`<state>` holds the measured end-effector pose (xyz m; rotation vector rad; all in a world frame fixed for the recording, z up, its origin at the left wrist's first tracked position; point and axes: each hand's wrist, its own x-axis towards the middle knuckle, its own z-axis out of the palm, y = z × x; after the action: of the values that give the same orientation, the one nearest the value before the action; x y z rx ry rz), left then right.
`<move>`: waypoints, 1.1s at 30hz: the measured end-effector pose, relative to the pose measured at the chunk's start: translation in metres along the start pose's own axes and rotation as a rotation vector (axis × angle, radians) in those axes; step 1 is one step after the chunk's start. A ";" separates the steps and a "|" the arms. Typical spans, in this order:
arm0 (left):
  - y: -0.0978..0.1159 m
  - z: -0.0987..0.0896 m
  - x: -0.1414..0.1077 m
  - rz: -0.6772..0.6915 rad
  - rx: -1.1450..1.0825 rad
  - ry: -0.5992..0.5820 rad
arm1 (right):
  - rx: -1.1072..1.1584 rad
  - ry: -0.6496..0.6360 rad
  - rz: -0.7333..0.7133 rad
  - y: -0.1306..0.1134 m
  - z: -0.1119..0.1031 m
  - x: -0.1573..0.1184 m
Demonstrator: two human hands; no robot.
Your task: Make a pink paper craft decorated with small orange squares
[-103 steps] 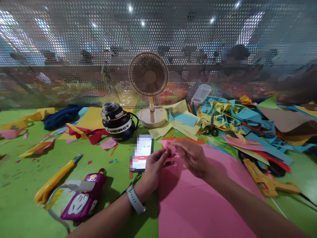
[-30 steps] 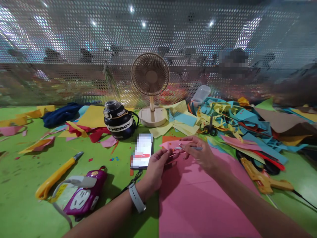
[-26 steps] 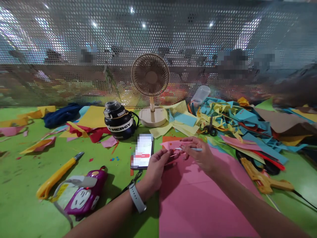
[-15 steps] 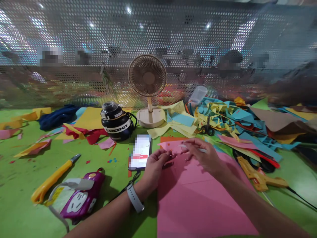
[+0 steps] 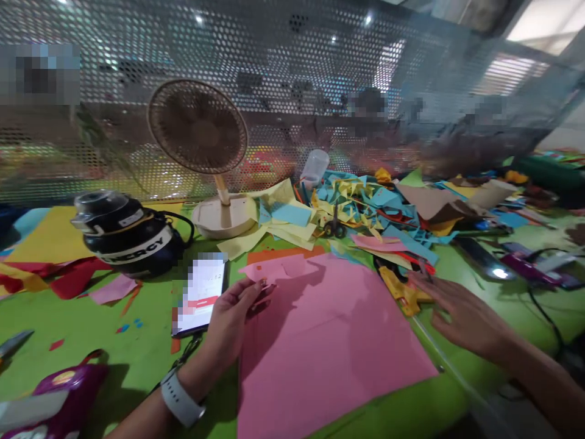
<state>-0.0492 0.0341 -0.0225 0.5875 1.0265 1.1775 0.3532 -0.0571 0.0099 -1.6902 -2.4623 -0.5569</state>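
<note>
A large sheet of pink paper (image 5: 320,341) lies in front of me. My left hand (image 5: 235,311), wearing a white wristband, is closed in a pinch over its upper left edge; what the fingertips hold is too small to make out. Just beyond them lies a narrow pink paper piece (image 5: 292,266) with a small orange square on it. My right hand (image 5: 466,314) is to the right of the sheet, fingers stretched out over the yellow hot glue gun (image 5: 400,289). It is slightly blurred, and no grip on the gun shows.
A lit phone (image 5: 203,286) lies left of my left hand. Behind stand a black bottle (image 5: 132,235) and a fan (image 5: 223,213). Coloured paper scraps (image 5: 370,198), scissors (image 5: 336,227) and a clear cup (image 5: 314,167) fill the back. A purple device (image 5: 68,396) lies front left; another phone (image 5: 484,259) lies right.
My right hand has left the pink paper and moved right to the glue gun; the white item at its fingers no longer shows. My view has turned right. The left hand stays pinched.
</note>
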 end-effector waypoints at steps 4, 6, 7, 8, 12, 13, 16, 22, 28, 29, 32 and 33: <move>0.001 0.000 0.000 -0.006 0.020 0.009 | -0.028 -0.103 0.029 0.006 0.019 -0.012; 0.001 0.001 -0.001 -0.006 0.030 0.005 | -0.043 -0.113 0.042 0.008 0.025 -0.012; 0.001 0.001 -0.001 -0.004 0.034 0.002 | -0.048 -0.100 0.042 0.010 0.028 -0.011; 0.001 0.001 -0.002 -0.002 0.036 -0.002 | -0.051 -0.076 0.035 0.010 0.030 -0.010; 0.000 0.001 -0.003 0.011 0.023 -0.019 | -0.077 0.103 -0.065 0.009 0.028 -0.010; -0.001 0.002 -0.004 0.015 0.011 -0.024 | -0.082 0.155 -0.084 0.007 0.025 -0.009; -0.002 0.004 -0.004 0.025 -0.024 -0.043 | -0.028 0.310 -0.039 -0.001 0.012 -0.003; 0.000 0.009 -0.007 0.082 -0.019 -0.085 | 0.307 0.334 0.198 -0.048 -0.008 0.043; 0.002 0.008 -0.009 0.124 -0.009 -0.068 | 0.957 -0.062 0.340 -0.135 -0.032 0.109; 0.002 0.009 -0.008 0.130 -0.012 -0.064 | 1.035 -0.120 0.336 -0.145 -0.036 0.117; 0.002 0.010 -0.007 0.140 -0.031 -0.061 | 1.207 -0.211 0.320 -0.162 -0.040 0.131; 0.002 0.010 -0.006 0.143 -0.041 -0.064 | 1.237 -0.227 0.318 -0.164 -0.039 0.133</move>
<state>-0.0415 0.0306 -0.0145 0.6707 0.9155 1.2941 0.1480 -0.0053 0.0456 -1.4642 -1.7856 1.0252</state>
